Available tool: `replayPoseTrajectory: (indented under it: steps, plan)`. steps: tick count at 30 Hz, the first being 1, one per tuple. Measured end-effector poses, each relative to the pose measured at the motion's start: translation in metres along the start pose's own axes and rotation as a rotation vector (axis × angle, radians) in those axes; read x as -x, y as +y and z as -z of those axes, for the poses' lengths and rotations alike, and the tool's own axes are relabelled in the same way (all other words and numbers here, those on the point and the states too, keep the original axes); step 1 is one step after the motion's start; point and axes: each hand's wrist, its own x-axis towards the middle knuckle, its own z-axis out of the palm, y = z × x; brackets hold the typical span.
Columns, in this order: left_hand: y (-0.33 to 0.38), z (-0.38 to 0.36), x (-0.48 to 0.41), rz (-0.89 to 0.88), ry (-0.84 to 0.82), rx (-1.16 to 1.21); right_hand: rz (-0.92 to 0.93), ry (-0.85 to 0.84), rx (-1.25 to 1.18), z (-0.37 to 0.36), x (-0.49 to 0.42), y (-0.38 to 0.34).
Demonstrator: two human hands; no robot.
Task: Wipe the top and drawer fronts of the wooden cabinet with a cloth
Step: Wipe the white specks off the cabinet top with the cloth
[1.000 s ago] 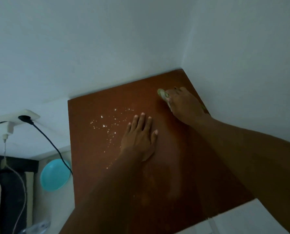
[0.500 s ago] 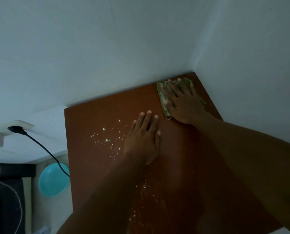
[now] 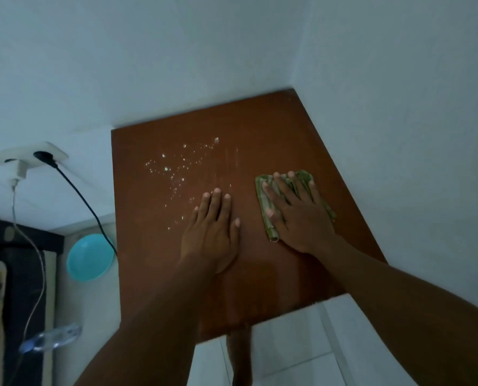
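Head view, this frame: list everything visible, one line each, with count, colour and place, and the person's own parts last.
cabinet top: one, reddish-brown wood, set into the corner of two white walls
crumbs: scattered patch, whitish, left-centre of the cabinet top
cloth: one, green, folded, right side of the cabinet top under a hand
wall socket: one, white, wall to the left
black plug and cable: one, runs from the socket down behind the cabinet
white charger and cable: one, hangs from the socket
bowl: one, turquoise, on the floor left of the cabinet
plastic bottle: one, clear, lying on the floor lower left
left hand: flat on the bare wood, empty
right hand: flat, pressing on the cloth
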Motion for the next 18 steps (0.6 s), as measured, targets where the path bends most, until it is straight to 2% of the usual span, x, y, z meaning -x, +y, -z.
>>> replayPoseTrajectory:
  steps: [5,10,18]
  plan:
    - [0.015,-0.031,0.075,0.040,0.020,0.050,0.010,0.045,-0.016,-0.011,0.093,-0.018]
    - [0.026,-0.054,0.138,0.062,-0.004,0.075,0.016,0.115,-0.141,-0.021,0.163,-0.039]
    - [0.001,-0.060,0.168,0.093,0.000,0.074,0.133,0.260,-0.141,-0.021,0.177,-0.045]
